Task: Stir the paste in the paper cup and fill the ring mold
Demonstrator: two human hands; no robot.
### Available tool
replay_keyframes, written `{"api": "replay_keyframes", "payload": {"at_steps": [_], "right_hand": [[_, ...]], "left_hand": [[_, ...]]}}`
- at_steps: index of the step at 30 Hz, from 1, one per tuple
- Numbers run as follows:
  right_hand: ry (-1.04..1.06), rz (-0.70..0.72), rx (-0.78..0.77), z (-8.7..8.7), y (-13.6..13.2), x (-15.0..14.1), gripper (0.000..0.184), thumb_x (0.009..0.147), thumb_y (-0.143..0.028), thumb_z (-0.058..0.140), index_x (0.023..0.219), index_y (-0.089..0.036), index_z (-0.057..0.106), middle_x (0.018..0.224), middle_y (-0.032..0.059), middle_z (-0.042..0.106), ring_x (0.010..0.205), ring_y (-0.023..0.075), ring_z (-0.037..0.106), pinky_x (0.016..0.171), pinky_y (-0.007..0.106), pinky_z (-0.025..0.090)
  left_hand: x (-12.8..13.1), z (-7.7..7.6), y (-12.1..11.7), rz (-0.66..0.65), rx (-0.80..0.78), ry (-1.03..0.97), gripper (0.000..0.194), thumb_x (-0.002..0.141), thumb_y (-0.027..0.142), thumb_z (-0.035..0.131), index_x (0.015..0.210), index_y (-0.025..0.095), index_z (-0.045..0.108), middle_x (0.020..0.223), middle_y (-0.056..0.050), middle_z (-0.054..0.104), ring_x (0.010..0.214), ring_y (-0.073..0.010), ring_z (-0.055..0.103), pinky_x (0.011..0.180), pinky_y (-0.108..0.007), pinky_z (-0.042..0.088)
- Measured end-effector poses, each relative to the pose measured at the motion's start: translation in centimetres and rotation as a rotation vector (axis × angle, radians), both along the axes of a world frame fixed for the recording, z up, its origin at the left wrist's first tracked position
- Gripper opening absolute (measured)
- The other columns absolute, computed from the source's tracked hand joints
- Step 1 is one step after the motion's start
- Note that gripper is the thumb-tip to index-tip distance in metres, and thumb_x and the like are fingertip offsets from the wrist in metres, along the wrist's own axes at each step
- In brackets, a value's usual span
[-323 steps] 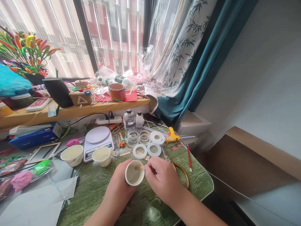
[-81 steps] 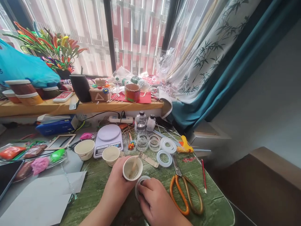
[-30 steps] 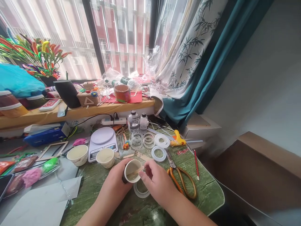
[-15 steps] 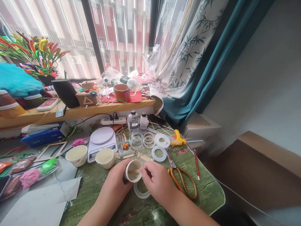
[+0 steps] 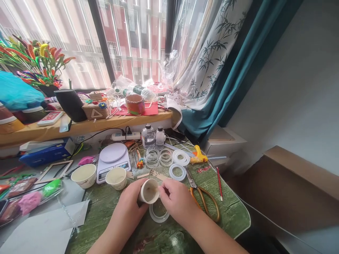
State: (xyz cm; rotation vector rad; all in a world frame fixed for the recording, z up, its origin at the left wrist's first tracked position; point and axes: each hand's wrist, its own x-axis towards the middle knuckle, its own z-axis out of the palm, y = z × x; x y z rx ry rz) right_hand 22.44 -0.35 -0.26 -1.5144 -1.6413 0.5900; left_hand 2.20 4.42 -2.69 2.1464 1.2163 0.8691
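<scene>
My left hand [image 5: 130,201] is wrapped round a white paper cup [image 5: 148,191], whose mouth is tilted up towards me. At the cup's right rim my right hand [image 5: 178,201] is closed in a pinch on a thin wooden stick [image 5: 155,189], its end reaching into the cup. Little of the stick shows. On the green table below the cup lies a white ring mould [image 5: 159,218], partly hidden by my hands. Orange-handled scissors [image 5: 204,201] lie right of my right hand. Left of the cup stand a small paper bowl [image 5: 116,178] and a larger one [image 5: 84,175].
A kitchen scale [image 5: 113,162] stands behind the bowls. More rings [image 5: 181,157], two clear bottles [image 5: 148,137] and a yellow glue gun [image 5: 199,155] sit at the back. A red pencil [image 5: 219,183] lies near the table's right edge. White sheets [image 5: 39,229] cover the left.
The stick, plainly visible across the cup's inside before, now shows only near the right rim. Both hands keep their hold, and the whole view has shifted slightly.
</scene>
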Motion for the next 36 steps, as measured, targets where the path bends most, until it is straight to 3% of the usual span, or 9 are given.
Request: {"api": "replay_keyframes", "payload": {"at_steps": [6, 10, 15, 19, 26, 29, 33, 36], "right_hand": [[0.048, -0.031, -0.058, -0.2, 0.2, 0.1, 0.027, 0.098, -0.032, 0.050, 0.073, -0.023, 0.048, 0.067, -0.0016, 0.052, 0.063, 0.0162, 0.046, 0.060, 0.029, 0.030], [0.242, -0.067, -0.142, -0.3, 0.1, 0.0, 0.029, 0.099, -0.040, 0.052, 0.076, -0.023, 0.055, 0.065, -0.0028, 0.053, 0.060, 0.0157, 0.048, 0.058, 0.028, 0.035], [0.140, 0.019, -0.097, 0.2, -0.1, 0.3, 0.028, 0.100, -0.036, 0.053, 0.076, -0.022, 0.057, 0.066, -0.0020, 0.056, 0.062, 0.0162, 0.051, 0.059, 0.029, 0.035], [0.005, 0.056, 0.055, -0.1, -0.3, 0.5, 0.032, 0.105, -0.033, 0.050, 0.075, -0.023, 0.056, 0.070, 0.0001, 0.059, 0.068, 0.0184, 0.056, 0.063, 0.031, 0.038], [-0.045, 0.168, 0.034, -0.8, 1.8, 1.0, 0.028, 0.110, -0.039, 0.049, 0.091, -0.023, 0.062, 0.085, 0.0035, 0.068, 0.080, 0.0227, 0.062, 0.074, 0.035, 0.043], [-0.055, 0.236, 0.011, -0.9, 2.6, 0.9, 0.028, 0.110, -0.038, 0.048, 0.091, -0.024, 0.062, 0.085, 0.0029, 0.067, 0.080, 0.0225, 0.061, 0.073, 0.035, 0.042], [-0.059, 0.182, 0.036, -1.3, 2.5, 1.0, 0.032, 0.111, -0.040, 0.045, 0.088, -0.024, 0.060, 0.077, 0.0014, 0.061, 0.073, 0.0221, 0.056, 0.069, 0.035, 0.039], [0.000, 0.225, -0.065, -1.7, 2.2, 1.0, 0.033, 0.110, -0.041, 0.046, 0.085, -0.024, 0.060, 0.078, 0.0023, 0.063, 0.075, 0.0223, 0.057, 0.069, 0.034, 0.039]], "left_hand": [[-0.1, -0.4, 0.1, -0.004, 0.021, 0.001, 0.053, 0.079, 0.015, 0.073, 0.130, 0.030, 0.070, 0.136, -0.008, 0.077, 0.127, -0.0352, 0.071, 0.110, -0.055, 0.055], [-0.1, -0.4, -0.1, 0.004, 0.043, -0.013, 0.056, 0.080, 0.015, 0.074, 0.133, 0.031, 0.069, 0.138, -0.008, 0.076, 0.129, -0.0350, 0.070, 0.111, -0.054, 0.055], [0.1, -0.1, -0.4, 0.014, 0.012, -0.019, 0.056, 0.079, 0.012, 0.075, 0.132, 0.028, 0.069, 0.137, -0.011, 0.076, 0.127, -0.0376, 0.070, 0.110, -0.058, 0.054], [0.3, 0.2, -0.7, 0.032, -0.004, -0.021, 0.058, 0.080, 0.011, 0.078, 0.134, 0.029, 0.068, 0.140, -0.010, 0.075, 0.131, -0.0371, 0.067, 0.114, -0.058, 0.050], [0.4, 0.6, -1.0, 0.079, -0.040, -0.052, 0.068, 0.078, 0.000, 0.076, 0.138, 0.031, 0.064, 0.140, -0.006, 0.070, 0.130, -0.0290, 0.065, 0.113, -0.047, 0.051], [0.7, 0.5, -1.2, 0.103, -0.052, -0.060, 0.070, 0.078, 0.000, 0.077, 0.140, 0.030, 0.062, 0.138, -0.006, 0.070, 0.130, -0.0293, 0.065, 0.112, -0.047, 0.051], [0.9, 0.0, -1.2, 0.119, -0.065, -0.065, 0.072, 0.077, -0.001, 0.078, 0.140, 0.030, 0.060, 0.140, -0.005, 0.070, 0.132, -0.0289, 0.064, 0.115, -0.048, 0.049], [1.0, -0.3, -1.1, 0.128, -0.074, -0.077, 0.073, 0.078, -0.003, 0.076, 0.141, 0.029, 0.060, 0.141, -0.006, 0.069, 0.133, -0.0283, 0.063, 0.116, -0.048, 0.049]]}}
